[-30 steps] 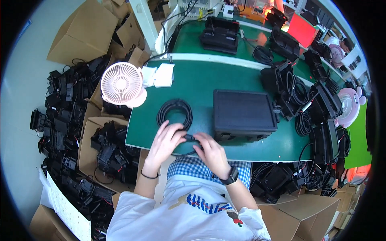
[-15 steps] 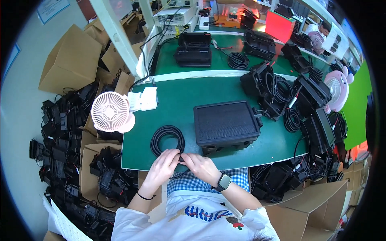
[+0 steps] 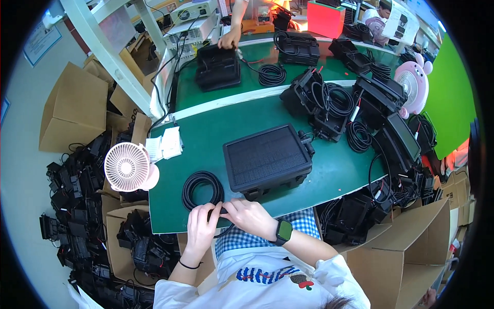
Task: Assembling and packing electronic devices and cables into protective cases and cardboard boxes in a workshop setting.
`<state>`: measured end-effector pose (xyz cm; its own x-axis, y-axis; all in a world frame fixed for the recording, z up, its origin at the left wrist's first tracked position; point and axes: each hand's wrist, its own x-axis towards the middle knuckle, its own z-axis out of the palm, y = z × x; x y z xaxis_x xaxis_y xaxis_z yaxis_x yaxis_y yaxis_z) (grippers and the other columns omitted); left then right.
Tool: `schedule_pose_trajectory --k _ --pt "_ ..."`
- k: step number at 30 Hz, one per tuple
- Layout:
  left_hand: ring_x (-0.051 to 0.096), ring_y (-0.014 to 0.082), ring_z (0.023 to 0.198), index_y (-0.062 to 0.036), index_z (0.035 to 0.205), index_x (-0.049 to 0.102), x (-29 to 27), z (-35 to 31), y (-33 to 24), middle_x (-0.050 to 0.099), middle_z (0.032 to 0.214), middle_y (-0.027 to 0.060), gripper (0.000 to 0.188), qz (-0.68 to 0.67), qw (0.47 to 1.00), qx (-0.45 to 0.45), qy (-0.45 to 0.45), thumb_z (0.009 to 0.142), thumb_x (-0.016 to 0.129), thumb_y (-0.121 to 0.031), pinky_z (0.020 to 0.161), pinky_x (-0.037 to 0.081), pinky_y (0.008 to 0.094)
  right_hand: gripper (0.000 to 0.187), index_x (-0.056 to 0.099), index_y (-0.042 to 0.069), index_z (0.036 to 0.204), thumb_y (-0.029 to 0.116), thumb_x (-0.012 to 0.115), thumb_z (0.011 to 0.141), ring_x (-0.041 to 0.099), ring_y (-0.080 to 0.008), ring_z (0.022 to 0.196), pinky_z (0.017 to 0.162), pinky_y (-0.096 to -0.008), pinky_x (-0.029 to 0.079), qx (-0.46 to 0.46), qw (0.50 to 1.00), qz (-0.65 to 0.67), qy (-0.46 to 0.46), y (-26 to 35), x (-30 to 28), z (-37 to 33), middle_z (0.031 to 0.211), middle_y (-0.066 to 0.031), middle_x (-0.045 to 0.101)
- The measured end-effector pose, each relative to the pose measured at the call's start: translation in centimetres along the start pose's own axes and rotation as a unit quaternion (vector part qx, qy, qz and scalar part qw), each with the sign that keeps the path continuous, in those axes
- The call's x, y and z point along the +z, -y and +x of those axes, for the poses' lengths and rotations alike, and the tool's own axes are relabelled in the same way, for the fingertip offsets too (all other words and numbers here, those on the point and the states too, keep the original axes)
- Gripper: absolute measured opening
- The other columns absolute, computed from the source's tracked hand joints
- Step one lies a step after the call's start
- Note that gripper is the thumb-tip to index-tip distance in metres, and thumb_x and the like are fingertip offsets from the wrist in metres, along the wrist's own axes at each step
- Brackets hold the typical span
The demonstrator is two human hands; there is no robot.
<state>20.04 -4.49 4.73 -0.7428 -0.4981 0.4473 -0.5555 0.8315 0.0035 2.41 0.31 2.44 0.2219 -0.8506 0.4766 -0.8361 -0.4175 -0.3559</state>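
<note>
A coil of black cable (image 3: 187,191) lies on the green table near its front edge. My left hand (image 3: 203,225) is closed just below the coil, its fingertips pinching a section of the cable. Close against it, my right hand (image 3: 251,218) also pinches the cable, with a dark watch on that wrist. Both sets of fingertips nearly meet, so the piece between them is mostly hidden. A loose length of cable hangs below the hands over the table edge. Beyond my right hand sits a black box (image 3: 267,159) with a flat, finely textured top.
A pink fan (image 3: 127,167) and white papers (image 3: 170,142) are at the left. Black boxes with coiled cables (image 3: 337,100) crowd the right, near another pink fan (image 3: 413,87). Across the table, another person's hand (image 3: 230,38) touches a black case (image 3: 218,67). Cardboard cartons (image 3: 77,103) flank the table.
The view has shifted. Another person's hand has come in at the far side and onto the black case. My hands stay pinched on the cable beside the coil.
</note>
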Motion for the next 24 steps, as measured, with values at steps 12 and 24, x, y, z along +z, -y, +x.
schedule_pose_trajectory --k 12,24 --pt "0.058 0.0240 0.090 -0.0005 0.124 0.061 1.3 -0.4 0.8 0.067 0.103 0.0101 0.052 -0.060 0.996 0.070 -0.001 0.072 0.063 -0.002 0.081 0.052 0.0346 0.021 0.063 -0.002 0.097 0.008 0.059 0.078 0.062 -0.0193 0.070 0.060 -0.0275 0.053 -0.003 0.995 -0.083 0.047 1.1 1.7 -1.0 0.079 -0.0083 0.057" --pt "0.058 0.0223 0.091 -0.0014 0.126 0.061 1.3 -0.3 1.4 0.065 0.099 0.0086 0.055 -0.023 0.994 0.111 0.004 0.071 0.061 -0.002 0.082 0.053 0.0339 0.027 0.063 -0.006 0.076 0.017 0.057 0.090 0.065 -0.0396 0.071 0.063 -0.0443 0.053 0.181 0.933 0.310 0.037 -0.7 2.1 0.3 0.075 -0.0293 0.062"
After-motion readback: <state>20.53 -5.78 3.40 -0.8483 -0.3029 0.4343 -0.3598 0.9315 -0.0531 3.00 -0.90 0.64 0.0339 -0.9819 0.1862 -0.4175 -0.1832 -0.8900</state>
